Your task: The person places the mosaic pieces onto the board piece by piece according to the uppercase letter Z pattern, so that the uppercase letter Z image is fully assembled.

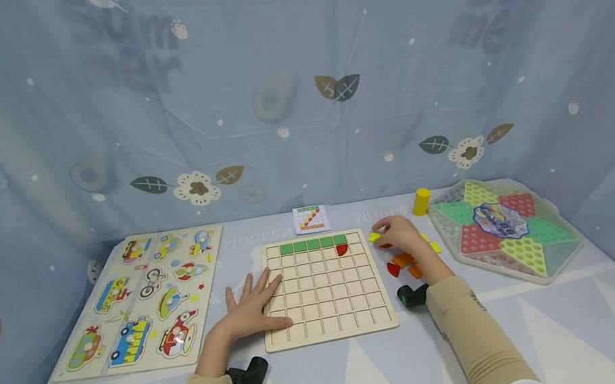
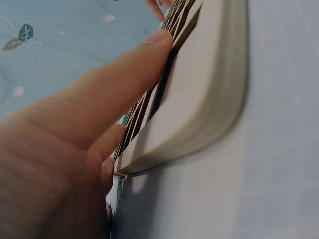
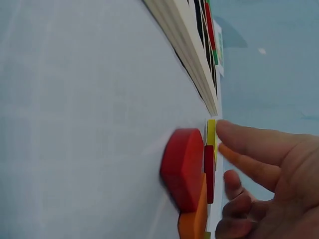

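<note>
A wooden grid board (image 1: 330,334) lies in the middle, with a row of green squares (image 1: 313,244) near its far edge and a red quarter-circle piece (image 1: 342,250) below the row's right end. My left hand (image 1: 250,312) rests on the board's left side, fingers spread; its thumb (image 2: 144,55) lies over the near left corner. Right of the board, my right hand (image 1: 403,235) reaches down to a yellow piece (image 3: 211,130), fingertips right at its top face. Below that hand are a red piece (image 3: 187,167) and orange pieces (image 1: 402,260), with more yellow pieces (image 1: 434,246) partly behind the wrist.
A small pattern card (image 1: 312,227) lies behind the board. To the left is a vehicle picture puzzle (image 1: 144,300). A yellow cylinder (image 1: 422,201) stands at the back right, beside a hexagonal box with a star design (image 1: 502,230). A printed curtain hangs behind.
</note>
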The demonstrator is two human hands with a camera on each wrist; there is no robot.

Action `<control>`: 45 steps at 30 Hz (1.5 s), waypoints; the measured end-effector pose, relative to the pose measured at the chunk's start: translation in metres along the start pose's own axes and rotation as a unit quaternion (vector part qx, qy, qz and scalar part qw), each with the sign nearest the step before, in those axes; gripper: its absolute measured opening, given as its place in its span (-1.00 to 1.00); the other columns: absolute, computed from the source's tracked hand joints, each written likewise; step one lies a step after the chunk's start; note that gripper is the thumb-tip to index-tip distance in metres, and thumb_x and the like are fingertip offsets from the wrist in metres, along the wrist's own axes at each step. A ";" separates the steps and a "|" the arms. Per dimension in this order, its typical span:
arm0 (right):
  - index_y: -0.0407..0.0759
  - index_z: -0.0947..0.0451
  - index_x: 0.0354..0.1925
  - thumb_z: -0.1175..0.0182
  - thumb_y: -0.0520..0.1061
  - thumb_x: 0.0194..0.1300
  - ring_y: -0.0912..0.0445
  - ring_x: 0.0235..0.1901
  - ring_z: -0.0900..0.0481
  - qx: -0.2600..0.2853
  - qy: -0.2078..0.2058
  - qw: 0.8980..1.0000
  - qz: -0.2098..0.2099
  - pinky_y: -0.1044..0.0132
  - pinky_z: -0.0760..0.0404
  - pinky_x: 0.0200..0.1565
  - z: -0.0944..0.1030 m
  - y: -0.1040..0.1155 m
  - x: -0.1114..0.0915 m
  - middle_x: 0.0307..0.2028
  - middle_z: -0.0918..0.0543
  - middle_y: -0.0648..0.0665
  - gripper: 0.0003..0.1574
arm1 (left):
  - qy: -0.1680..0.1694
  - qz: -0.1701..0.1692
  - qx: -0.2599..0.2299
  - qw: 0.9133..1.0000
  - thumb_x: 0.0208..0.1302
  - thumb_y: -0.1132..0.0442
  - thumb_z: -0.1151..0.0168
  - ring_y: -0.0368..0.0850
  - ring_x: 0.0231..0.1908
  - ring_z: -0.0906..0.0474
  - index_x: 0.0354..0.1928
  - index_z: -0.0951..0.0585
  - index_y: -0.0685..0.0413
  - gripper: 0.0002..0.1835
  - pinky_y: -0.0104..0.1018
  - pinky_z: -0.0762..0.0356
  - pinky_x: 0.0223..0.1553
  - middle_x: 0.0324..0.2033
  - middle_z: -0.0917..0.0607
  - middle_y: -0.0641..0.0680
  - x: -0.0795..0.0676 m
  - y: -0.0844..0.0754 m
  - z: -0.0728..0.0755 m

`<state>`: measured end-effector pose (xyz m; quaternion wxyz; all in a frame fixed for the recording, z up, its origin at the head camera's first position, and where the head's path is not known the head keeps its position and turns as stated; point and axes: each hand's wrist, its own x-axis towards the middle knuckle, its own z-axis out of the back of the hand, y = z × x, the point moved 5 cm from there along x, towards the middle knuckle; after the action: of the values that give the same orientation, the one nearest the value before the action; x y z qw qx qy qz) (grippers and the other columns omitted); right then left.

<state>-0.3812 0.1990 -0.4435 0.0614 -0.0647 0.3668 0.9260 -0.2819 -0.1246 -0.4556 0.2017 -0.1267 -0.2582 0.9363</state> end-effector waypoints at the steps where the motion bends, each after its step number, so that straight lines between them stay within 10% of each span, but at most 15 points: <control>1: -0.22 -0.55 0.01 -0.31 -0.16 0.10 -0.04 -0.23 -0.44 -0.017 0.004 1.000 0.000 0.24 -0.51 -0.20 -0.001 0.000 0.000 -0.06 -0.51 -0.29 -0.54 | 0.000 0.000 0.001 1.000 -0.01 -0.24 -0.29 0.30 0.37 0.42 0.42 -0.09 -0.02 0.01 0.37 0.69 0.12 0.43 0.11 0.18 0.000 0.000 0.000; 7: -0.24 -0.55 -0.08 -0.34 -0.19 0.07 -0.02 -0.32 -0.45 -0.045 0.005 0.999 0.010 0.26 -0.51 -0.29 -0.001 0.002 -0.001 -0.14 -0.52 -0.28 -0.60 | 0.002 0.002 0.005 1.000 -0.01 -0.24 -0.28 0.30 0.37 0.41 0.43 -0.08 -0.02 0.01 0.37 0.69 0.13 0.43 0.11 0.18 -0.001 0.000 0.000; 25: -0.13 -0.51 -0.19 -0.37 -0.06 0.06 0.02 -0.42 -0.47 0.092 0.034 0.995 -0.010 0.29 -0.40 -0.42 -0.006 0.020 -0.004 -0.36 -0.59 -0.12 -0.64 | 0.003 0.006 0.004 1.000 -0.01 -0.26 -0.28 0.29 0.38 0.43 0.43 -0.07 -0.03 0.02 0.36 0.70 0.13 0.43 0.12 0.17 0.000 0.001 0.000; 35: -0.35 -0.55 -0.18 -0.27 -0.26 0.15 0.09 -0.36 -0.60 0.177 0.107 0.978 0.040 0.26 -0.62 -0.19 -0.030 0.053 -0.006 -0.30 -0.60 -0.17 -0.75 | -0.002 0.005 0.006 1.000 -0.02 -0.25 -0.28 0.29 0.38 0.41 0.43 -0.08 -0.03 0.02 0.36 0.70 0.13 0.43 0.12 0.16 0.000 0.001 0.001; 45: -0.38 -0.61 -0.25 -0.24 -0.30 0.16 0.11 -0.48 -0.58 0.093 0.125 0.985 0.076 0.32 -0.59 -0.36 -0.047 0.076 -0.004 -0.35 -0.64 -0.20 -0.83 | 0.001 0.002 -0.001 1.000 -0.01 -0.24 -0.29 0.31 0.37 0.41 0.43 -0.08 -0.01 0.02 0.37 0.68 0.13 0.43 0.11 0.18 -0.001 0.000 0.001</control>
<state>-0.3862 0.1116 -0.4263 -0.0501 -0.1459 0.4604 0.8742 -0.2810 -0.1253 -0.4547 0.1998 -0.1282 -0.2584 0.9364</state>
